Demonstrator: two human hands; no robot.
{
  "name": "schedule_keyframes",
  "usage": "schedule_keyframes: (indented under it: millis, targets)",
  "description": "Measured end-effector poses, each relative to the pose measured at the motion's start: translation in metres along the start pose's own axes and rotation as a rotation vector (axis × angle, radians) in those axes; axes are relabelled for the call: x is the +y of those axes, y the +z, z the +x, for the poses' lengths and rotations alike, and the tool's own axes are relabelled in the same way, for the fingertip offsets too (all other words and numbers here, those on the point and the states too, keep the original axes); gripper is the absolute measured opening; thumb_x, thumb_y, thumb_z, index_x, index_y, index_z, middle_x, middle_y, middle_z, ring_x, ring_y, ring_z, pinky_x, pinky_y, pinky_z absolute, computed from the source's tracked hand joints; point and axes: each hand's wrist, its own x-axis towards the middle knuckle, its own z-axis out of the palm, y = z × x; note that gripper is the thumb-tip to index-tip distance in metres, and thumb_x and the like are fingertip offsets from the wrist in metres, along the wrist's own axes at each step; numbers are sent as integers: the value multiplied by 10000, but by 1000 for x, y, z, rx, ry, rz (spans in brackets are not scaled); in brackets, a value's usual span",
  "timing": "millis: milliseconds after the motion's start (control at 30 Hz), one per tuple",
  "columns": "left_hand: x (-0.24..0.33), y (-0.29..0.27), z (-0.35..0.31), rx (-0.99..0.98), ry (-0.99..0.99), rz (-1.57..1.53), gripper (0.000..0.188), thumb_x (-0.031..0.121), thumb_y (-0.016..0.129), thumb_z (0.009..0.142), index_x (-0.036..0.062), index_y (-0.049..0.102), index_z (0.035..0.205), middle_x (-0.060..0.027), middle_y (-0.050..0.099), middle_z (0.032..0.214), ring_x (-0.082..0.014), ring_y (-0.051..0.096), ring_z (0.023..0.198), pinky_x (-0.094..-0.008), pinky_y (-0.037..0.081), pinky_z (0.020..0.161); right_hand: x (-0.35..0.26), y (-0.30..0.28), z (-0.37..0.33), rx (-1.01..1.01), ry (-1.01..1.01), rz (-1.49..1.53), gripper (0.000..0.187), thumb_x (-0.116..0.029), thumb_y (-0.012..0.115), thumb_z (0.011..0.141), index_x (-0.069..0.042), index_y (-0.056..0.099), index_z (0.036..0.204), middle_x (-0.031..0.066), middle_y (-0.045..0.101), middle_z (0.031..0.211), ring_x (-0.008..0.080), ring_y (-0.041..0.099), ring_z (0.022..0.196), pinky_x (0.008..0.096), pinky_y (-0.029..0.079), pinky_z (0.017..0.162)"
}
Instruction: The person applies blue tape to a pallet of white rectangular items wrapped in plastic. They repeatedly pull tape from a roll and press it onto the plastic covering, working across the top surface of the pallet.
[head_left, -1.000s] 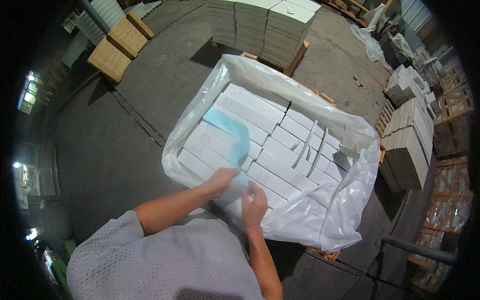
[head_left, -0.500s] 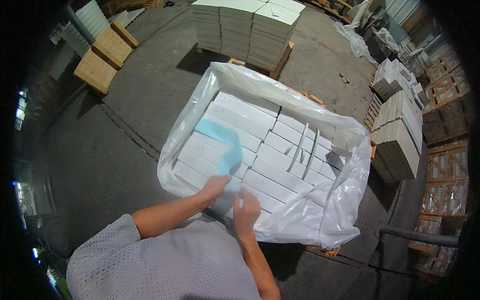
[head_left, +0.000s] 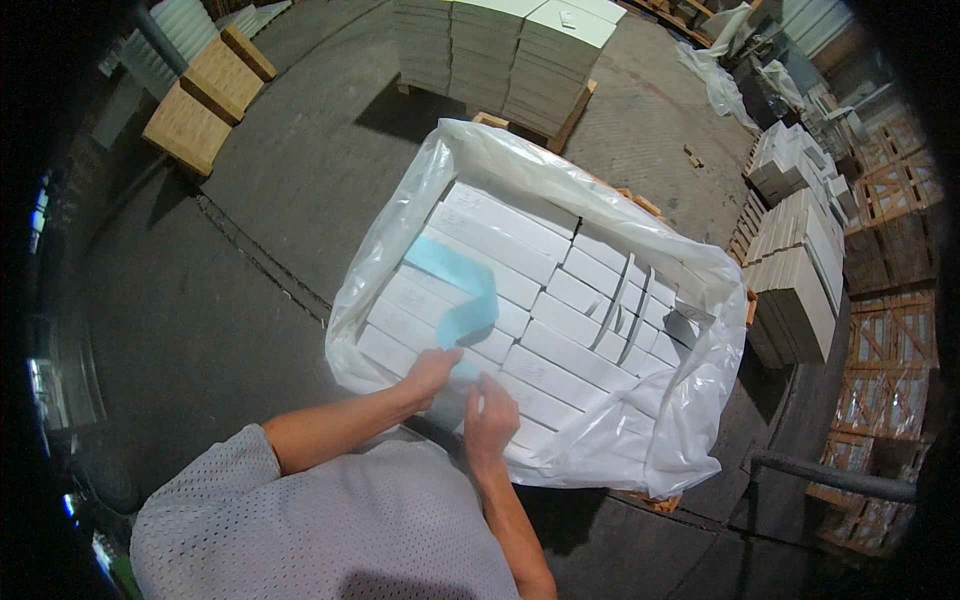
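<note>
My left hand (head_left: 432,378) is closed on a light blue strip (head_left: 468,284), thin and flexible like tape or ribbon. The strip curls away from my fingers, and its far end lies over the white boxes (head_left: 425,312). A short stretch of it runs between my two hands. My right hand (head_left: 491,420) pinches its near end, close beside the left. Both hands are above the near edge of a large bin lined with clear plastic film (head_left: 388,215). Long white boxes fill the bin in rows.
Curved grey strips (head_left: 633,310) lie on the boxes at the right. Loose film (head_left: 660,425) bunches at the near right corner. Beyond stands a pallet of stacked flat cartons (head_left: 500,65). More stacked cardboard (head_left: 790,285) is at the right, near a dark padded rail (head_left: 835,474). A wooden pallet piece (head_left: 195,120) is at the far left.
The bin and its boxes sit slightly farther right in the picture as the view shifts. My hands keep almost the same hold on the light blue strip.
</note>
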Motion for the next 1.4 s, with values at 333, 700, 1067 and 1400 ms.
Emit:
schedule_keyframes:
  millis: [333, 700, 1067, 1400]
  targets:
    - [-26, -21, 30, 37, -120, -252, 322, 296, 577, 953, 6, 588, 1092, -83, 619, 907, -200, 596, 827, -378, 491, 724, -3, 5, 4, 59, -7, 39, 194, -49, 698, 809, -60, 642, 995, 97, 687, 974, 289, 644, 884, 383, 490, 777]
    - [-32, -64, 36, 23, -145, -334, 297, 252, 576, 967, 28, 535, 1158, -77, 586, 955, -211, 588, 851, -387, 512, 755, 163, 14, 61, -82, 700, 55, 251, -231, 683, 785, -30, 653, 932, 95, 675, 807, 253, 640, 766, 368, 503, 739]
    - [-28, -56, 12, 15, -181, -286, 397, 299, 552, 986, -37, 562, 1198, -111, 648, 1087, -230, 637, 946, -395, 517, 846, 204, 41, 90, -319, 535, -272, 270, -269, 635, 782, -65, 640, 958, 185, 683, 854, 391, 651, 831, 497, 495, 758]
    - [-24, -50, 11, 49, -177, -259, 301, 284, 555, 994, -9, 606, 1044, -78, 633, 923, -202, 614, 826, -372, 514, 757, 189, 50, 77, -246, 468, -436, 330, -285, 712, 784, -50, 623, 997, 146, 676, 955, 339, 642, 933, 486, 458, 850]
